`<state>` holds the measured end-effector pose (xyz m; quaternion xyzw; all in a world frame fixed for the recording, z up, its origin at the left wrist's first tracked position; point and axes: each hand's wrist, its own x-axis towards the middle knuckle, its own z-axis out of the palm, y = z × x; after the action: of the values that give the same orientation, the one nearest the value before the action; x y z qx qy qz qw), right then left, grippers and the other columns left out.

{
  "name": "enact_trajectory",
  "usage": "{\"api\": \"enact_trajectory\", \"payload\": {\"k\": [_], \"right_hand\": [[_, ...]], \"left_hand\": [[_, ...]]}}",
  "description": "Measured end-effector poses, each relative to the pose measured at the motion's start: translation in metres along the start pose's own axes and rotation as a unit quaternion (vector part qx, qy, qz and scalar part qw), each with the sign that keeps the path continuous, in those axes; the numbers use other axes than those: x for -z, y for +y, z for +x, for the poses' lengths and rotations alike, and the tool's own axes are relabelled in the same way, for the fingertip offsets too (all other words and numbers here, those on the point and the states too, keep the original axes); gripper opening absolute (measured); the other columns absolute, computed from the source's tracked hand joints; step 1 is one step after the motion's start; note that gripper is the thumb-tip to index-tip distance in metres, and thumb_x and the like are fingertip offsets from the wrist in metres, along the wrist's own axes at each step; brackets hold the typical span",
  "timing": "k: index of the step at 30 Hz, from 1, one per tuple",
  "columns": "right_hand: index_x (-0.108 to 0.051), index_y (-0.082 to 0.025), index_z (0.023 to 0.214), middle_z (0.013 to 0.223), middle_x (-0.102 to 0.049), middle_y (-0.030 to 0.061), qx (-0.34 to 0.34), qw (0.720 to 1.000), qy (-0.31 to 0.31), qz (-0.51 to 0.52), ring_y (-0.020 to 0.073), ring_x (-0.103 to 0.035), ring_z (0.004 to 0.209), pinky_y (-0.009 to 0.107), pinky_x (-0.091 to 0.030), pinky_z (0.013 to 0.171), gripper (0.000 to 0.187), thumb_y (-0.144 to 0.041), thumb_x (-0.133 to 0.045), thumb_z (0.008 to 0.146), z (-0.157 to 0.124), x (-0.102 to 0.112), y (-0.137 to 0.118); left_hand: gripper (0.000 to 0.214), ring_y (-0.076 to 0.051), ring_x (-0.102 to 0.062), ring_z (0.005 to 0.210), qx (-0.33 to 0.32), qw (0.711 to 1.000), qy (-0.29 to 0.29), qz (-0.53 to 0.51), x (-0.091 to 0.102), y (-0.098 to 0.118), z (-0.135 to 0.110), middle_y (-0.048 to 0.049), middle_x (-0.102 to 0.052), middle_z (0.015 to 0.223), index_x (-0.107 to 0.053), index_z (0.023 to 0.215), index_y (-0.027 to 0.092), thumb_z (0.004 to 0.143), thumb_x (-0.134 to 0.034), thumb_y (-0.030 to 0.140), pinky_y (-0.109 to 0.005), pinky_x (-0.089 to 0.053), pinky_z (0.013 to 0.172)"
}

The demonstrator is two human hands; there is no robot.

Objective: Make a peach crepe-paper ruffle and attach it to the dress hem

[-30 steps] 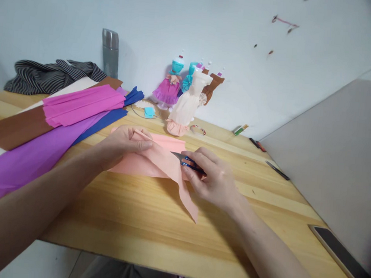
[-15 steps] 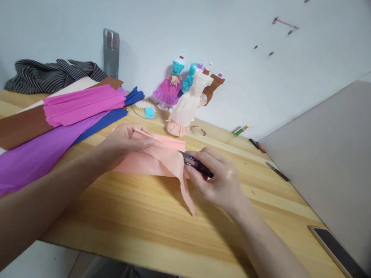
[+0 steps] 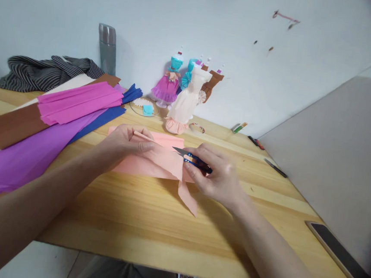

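Wooden table (image 3: 126, 220), left hand (image 3: 127, 143) pinching peach paper (image 3: 162, 158), right hand (image 3: 214, 172) gripping snips (image 3: 190, 158), more blade (image 3: 178, 150) showing than before

The left hand (image 3: 125, 144) pinches peach crepe paper (image 3: 161, 158) between thumb and fingers above a wooden table (image 3: 116, 224), and the right hand (image 3: 216, 173) grips blue-handled thread snips (image 3: 199, 163), their pointed tip over the paper's right part, where a narrow strip (image 3: 187, 197) dangles toward the table's near edge. On the left, magenta paper (image 3: 81, 103), brown paper (image 3: 11, 129), purple paper (image 3: 30, 164) and blue paper (image 3: 99, 124) overlap in front of a striped cloth (image 3: 41, 74) and an upright grey flask (image 3: 107, 53). A figure in a cream paper dress with a peach hem (image 3: 189, 92) stands near the wall (image 3: 144, 14), a bangle (image 3: 202, 130) just beside it; a smartphone (image 3: 338, 252) lies at the far right
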<state>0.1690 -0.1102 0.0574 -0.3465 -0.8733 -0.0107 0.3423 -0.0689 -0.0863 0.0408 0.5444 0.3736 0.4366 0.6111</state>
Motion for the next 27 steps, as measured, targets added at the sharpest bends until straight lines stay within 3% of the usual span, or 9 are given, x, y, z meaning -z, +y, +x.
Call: {"api": "enact_trajectory", "payload": {"k": [10, 27], "right_hand": [[-0.06, -0.015, 0.106, 0.08, -0.059, 0.0058, 0.038, 0.999, -0.011, 0.017, 0.0138, -0.054, 0.065, 0.026, -0.043, 0.054, 0.026, -0.014, -0.052, 0.081, -0.0014, -0.0031, 0.0051], [-0.06, -0.014, 0.103, 0.073, -0.055, 0.0055, 0.095, 0.995, 0.004, 0.006, 0.0143, -0.052, 0.062, 0.025, -0.042, 0.054, 0.018, -0.018, -0.047, 0.091, -0.0001, -0.0052, 0.0068]], "left_hand": [[0.023, -0.013, -0.061, 0.062, 0.022, 0.999, -0.032, -0.035, -0.0019, -0.0037, 0.0005, -0.0007, -0.069, 0.068, -0.065, 0.069, 0.017, 0.06, -0.08, 0.032, -0.023, -0.046, 0.062], [0.021, -0.011, -0.06, 0.058, 0.02, 0.997, -0.039, -0.07, -0.0031, -0.0029, -0.0008, 0.0003, -0.068, 0.065, -0.064, 0.068, 0.015, 0.062, -0.079, 0.028, -0.02, -0.045, 0.057]]}}
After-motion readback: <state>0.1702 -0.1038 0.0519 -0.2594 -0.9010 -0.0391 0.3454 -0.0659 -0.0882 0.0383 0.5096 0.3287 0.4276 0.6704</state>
